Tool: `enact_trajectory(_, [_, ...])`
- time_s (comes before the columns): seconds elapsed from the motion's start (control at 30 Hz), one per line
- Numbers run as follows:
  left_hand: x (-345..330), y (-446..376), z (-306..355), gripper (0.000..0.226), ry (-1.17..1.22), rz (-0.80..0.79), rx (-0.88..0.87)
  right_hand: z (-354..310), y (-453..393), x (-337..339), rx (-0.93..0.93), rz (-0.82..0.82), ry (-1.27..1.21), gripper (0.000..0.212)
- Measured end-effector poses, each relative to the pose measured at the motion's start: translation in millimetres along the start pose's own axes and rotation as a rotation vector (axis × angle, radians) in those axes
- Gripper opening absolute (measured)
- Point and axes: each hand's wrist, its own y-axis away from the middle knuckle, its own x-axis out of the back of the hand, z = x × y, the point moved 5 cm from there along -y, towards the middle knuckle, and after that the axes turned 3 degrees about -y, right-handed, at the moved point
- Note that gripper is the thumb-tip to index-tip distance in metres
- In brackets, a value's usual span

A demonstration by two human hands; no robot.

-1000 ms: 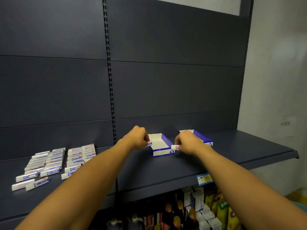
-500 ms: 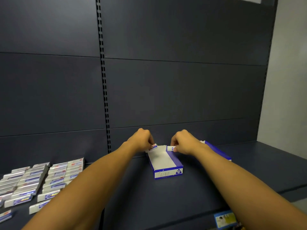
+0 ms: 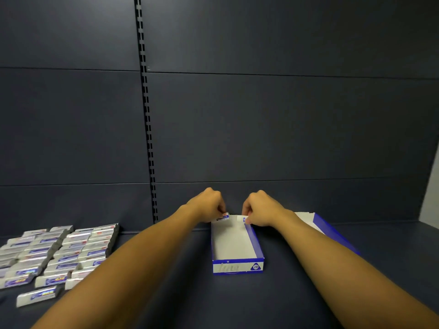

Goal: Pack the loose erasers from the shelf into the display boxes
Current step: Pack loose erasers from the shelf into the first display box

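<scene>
Left hand (image 3: 209,205) pinching an eraser (image 3: 224,216), right hand (image 3: 260,210) pinching another (image 3: 241,219), both over box (image 3: 235,248) back wall, frame centre; could tip sideways if dropped crooked; pile (image 3: 57,255) lower left

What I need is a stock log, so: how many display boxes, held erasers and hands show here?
Display boxes: 2, near box, far box
Held erasers: 2, left eraser, right eraser
Hands: 2, left hand, right hand
Total: 6; loose erasers too blurred to count.
</scene>
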Motion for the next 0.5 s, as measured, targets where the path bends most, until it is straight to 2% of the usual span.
enact_trajectory(0.2, [-9.6, -8.4, -0.9, 0.016, -0.015, -0.047, 0.041, 2.0, -18.5, -10.4, 0.088, -0.053, -0.021, 0.019])
enact_trajectory(0.5, [-24.0, -14.0, -3.6, 0.019, -0.032, -0.055, 0.083, 6.4, -30.2, -14.1, 0.134, -0.048, -0.056, 0.015])
